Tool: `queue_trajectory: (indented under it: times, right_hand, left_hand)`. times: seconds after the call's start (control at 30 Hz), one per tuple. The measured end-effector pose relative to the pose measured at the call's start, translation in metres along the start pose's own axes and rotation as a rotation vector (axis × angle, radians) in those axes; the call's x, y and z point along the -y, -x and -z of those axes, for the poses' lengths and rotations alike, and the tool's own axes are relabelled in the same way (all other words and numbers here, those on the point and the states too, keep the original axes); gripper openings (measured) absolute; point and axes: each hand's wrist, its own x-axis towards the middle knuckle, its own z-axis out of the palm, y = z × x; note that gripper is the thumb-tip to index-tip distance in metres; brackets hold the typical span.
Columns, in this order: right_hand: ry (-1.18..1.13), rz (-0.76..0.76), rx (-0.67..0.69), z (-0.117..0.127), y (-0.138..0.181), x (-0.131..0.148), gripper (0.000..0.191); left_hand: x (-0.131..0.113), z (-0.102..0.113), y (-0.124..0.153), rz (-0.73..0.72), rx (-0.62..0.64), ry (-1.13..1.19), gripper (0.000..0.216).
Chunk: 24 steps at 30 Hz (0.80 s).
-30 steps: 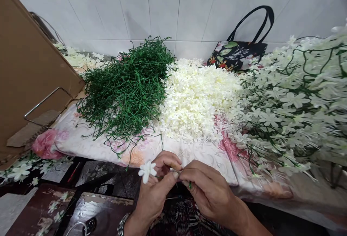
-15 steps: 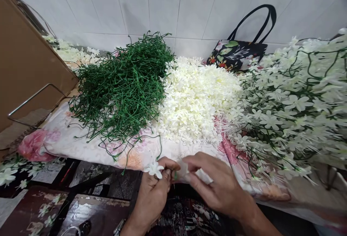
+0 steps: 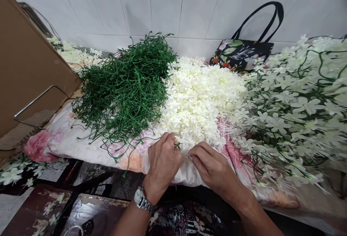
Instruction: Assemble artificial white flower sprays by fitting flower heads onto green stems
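My left hand [image 3: 165,156] is closed round a green plastic flower stem [image 3: 177,146], whose tip pokes out between thumb and fingers. Most of that stem is hidden by the hand. Just to the right, my right hand [image 3: 214,165] pinches thumb and forefinger together; a tiny pale bit shows at the tips, too small to name. Both hands are over the near edge of the cloth, in front of a heap of white artificial blossoms [image 3: 200,98]. Left of the blossoms lies a tangled pile of green stems [image 3: 127,88].
Assembled white flower sprays [image 3: 295,120] fill the right side. A black floral bag [image 3: 242,53] leans by the tiled wall [image 3: 165,8]. At left stands a cardboard box [image 3: 29,59] with a wire handle. Flowered cloth [image 3: 92,149] covers the table; stools [image 3: 94,210] are below.
My left hand has moved up and turned its back to view; the white blossom seen at it is now out of sight. My right hand has risen slightly and closed its fingertips.
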Motion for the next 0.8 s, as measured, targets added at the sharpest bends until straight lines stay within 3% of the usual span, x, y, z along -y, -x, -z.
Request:
queue_trajectory:
  times: [0.13, 0.27, 0.37, 0.5, 0.6, 0.7, 0.8]
  right_hand:
    - [-0.053, -0.027, -0.035, 0.003, 0.005, -0.003, 0.016]
    - [-0.011, -0.029, -0.014, 0.003, 0.012, -0.005, 0.020]
    - [0.033, -0.046, -0.020, 0.003, 0.016, -0.005, 0.020]
    - [0.018, -0.079, -0.062, 0.009, 0.016, -0.004, 0.020]
    - [-0.138, -0.151, -0.124, 0.017, 0.013, 0.002, 0.014]
    - [-0.395, -0.273, -0.187, 0.025, 0.008, 0.014, 0.007]
    - [-0.579, -0.288, -0.218, 0.024, 0.003, 0.030, 0.005]
  left_hand:
    - [-0.008, -0.002, -0.004, -0.038, 0.070, -0.219, 0.033]
    - [-0.003, -0.004, -0.004, -0.022, -0.008, -0.138, 0.027]
    - [0.004, -0.002, -0.003, 0.032, -0.080, 0.187, 0.021]
    - [0.006, 0.010, 0.002, 0.209, -0.075, 0.688, 0.009]
    - [0.005, 0.018, 0.009, 0.333, -0.065, 0.970, 0.005]
    - [0.003, 0.021, 0.017, 0.454, 0.041, 1.225, 0.011]
    - [0.001, 0.020, 0.024, 0.572, 0.139, 1.386, 0.021]
